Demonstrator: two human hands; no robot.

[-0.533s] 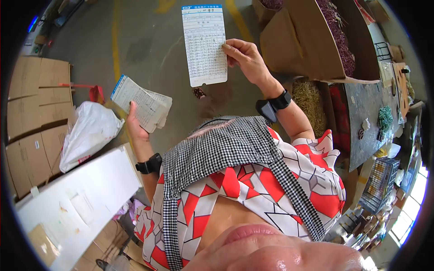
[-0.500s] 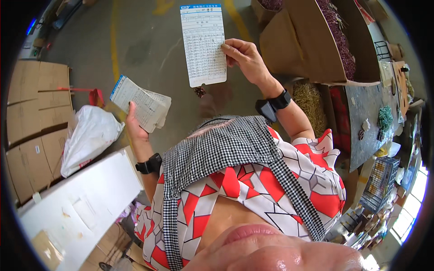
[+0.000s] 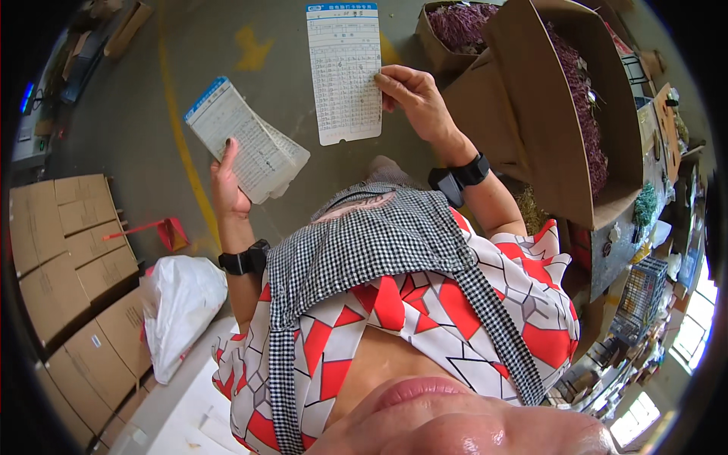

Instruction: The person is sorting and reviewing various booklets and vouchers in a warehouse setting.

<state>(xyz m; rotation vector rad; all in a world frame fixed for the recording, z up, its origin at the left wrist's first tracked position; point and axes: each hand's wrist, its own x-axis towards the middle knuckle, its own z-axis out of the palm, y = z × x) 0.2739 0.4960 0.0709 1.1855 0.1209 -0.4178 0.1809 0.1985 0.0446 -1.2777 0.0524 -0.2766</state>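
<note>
A tall white time card (image 3: 344,83) with a blue top band and rows of entries is held upright in front of me. My right hand (image 3: 416,100) pinches its right edge between thumb and fingers. Lower and to the left, my left hand (image 3: 230,186) grips a small fanned stack of similar cards (image 3: 246,144), its thumb lying over the top one. The stack is tilted, its blue band toward the upper left. The two hands are apart, and the single card does not touch the stack. Both wrists carry black bands.
Stacked cardboard boxes (image 3: 76,250) stand on the left, with a red dustpan (image 3: 173,233) and a white sack (image 3: 182,307) beside them. Open cartons of purple dried stems (image 3: 460,26) are at the upper right. A worktable (image 3: 607,254) and a blue crate (image 3: 639,299) lie farther right.
The surroundings have shifted in view: the sack, white table and boxes now sit lower. The stack in my left hand has come up slightly and shows more fully. Both hands keep their hold.
</note>
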